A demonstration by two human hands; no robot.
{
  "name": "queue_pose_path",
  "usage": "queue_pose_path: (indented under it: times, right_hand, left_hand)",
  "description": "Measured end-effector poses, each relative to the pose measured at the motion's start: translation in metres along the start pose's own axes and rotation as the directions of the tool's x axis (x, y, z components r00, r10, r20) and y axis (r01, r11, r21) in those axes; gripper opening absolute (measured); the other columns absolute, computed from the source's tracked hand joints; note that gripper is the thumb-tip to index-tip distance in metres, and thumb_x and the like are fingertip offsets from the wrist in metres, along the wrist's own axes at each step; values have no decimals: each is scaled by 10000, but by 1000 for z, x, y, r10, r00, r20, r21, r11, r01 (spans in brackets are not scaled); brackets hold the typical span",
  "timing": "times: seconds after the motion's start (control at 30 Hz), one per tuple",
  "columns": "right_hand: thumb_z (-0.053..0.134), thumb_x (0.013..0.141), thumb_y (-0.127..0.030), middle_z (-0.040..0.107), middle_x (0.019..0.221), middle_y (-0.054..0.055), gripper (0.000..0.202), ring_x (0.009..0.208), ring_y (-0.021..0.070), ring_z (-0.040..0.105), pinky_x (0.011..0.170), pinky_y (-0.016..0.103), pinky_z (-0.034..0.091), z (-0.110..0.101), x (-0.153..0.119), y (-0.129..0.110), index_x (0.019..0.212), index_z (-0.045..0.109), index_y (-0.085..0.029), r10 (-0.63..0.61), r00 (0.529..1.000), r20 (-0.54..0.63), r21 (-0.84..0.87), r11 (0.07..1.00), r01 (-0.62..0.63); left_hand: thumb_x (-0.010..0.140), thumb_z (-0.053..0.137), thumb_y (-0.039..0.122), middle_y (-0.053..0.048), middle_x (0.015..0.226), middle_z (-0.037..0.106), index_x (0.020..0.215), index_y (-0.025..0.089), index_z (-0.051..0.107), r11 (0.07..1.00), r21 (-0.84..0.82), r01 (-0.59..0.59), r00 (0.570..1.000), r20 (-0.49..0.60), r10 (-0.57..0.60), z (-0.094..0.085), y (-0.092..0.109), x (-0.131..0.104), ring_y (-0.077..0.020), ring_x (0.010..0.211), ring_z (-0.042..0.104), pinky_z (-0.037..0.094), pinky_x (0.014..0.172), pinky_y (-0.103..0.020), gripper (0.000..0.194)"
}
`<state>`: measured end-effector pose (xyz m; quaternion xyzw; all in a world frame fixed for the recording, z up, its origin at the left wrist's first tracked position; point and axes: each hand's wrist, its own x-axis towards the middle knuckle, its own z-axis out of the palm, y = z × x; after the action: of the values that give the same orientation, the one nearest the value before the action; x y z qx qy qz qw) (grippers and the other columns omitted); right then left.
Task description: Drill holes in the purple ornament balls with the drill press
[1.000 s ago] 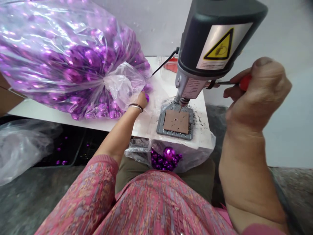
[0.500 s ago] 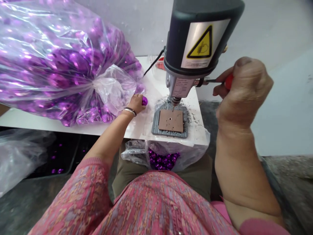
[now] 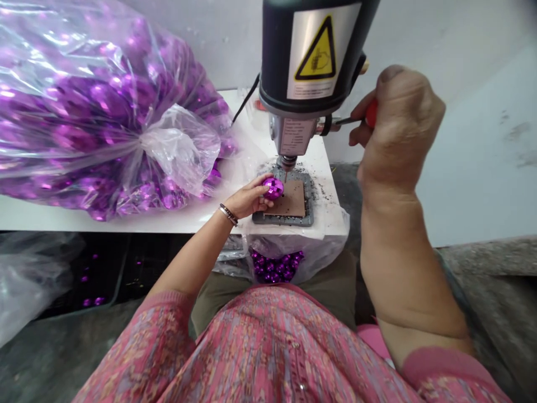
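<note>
My left hand [image 3: 251,200] pinches a shiny purple faceted ball [image 3: 274,188] over the left part of a brown square board [image 3: 292,202]. That board lies on the grey base [image 3: 308,215] of a small drill press [image 3: 312,61]. The thin drill bit [image 3: 286,177] points down just right of the ball; whether they touch I cannot tell. Off to the right, my right hand [image 3: 403,123] is closed round the red knob [image 3: 371,115] of the press's feed lever, its fingers partly hidden behind the fist.
A large clear plastic bag [image 3: 104,129] full of purple balls fills the left of the white table [image 3: 126,223]. Another bag [image 3: 321,249] with purple balls [image 3: 277,266] hangs at the front edge over my lap. Dark shavings lie round the base. A black cable [image 3: 246,98] runs behind the press.
My left hand has carried the purple ball from beside the big bag rightward onto the board under the drill bit. My right hand stays on the lever knob. The whole view has shifted slightly.
</note>
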<state>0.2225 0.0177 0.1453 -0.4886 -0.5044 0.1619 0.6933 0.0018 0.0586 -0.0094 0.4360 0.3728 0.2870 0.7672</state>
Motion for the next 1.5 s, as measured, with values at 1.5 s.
queue_pose_path:
  times: [1.5]
  right_hand:
    - [466,948,-206,415,646,-49,251,636,-24,408,678,163,329,-11,-37,16,718,397,-133,-101,995,-20,-148,984,97]
  left_hand:
    - [644,861,271,-16,999,748,1207,127,738,560,821,-111,973,-26,231,33,14,30,-194,916,658,556,862,-301,594]
